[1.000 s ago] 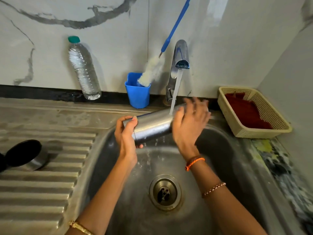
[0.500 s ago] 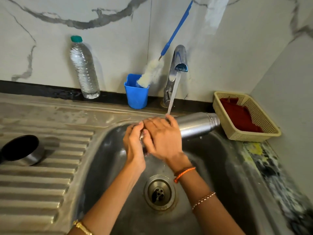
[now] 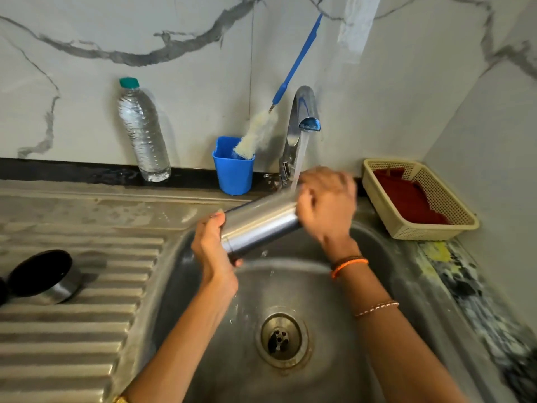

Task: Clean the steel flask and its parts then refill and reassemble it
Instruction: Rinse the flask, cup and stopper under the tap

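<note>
i'm rinsing the steel flask [image 3: 258,225] over the sink [image 3: 377,245] under the tap [image 3: 302,112]: left hand [image 3: 213,248] grips its base, right hand [image 3: 327,205] wraps its top. next, likely brush inside.

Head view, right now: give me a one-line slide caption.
Both hands, left hand and right hand, hold the steel flask tilted under the running tap over the sink.

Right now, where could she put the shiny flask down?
Bare ribbed draining board lies in front of the cap. The sink basin around the drain is free too. The back ledge is crowded: plastic bottle, blue cup, tap, basket.
</note>
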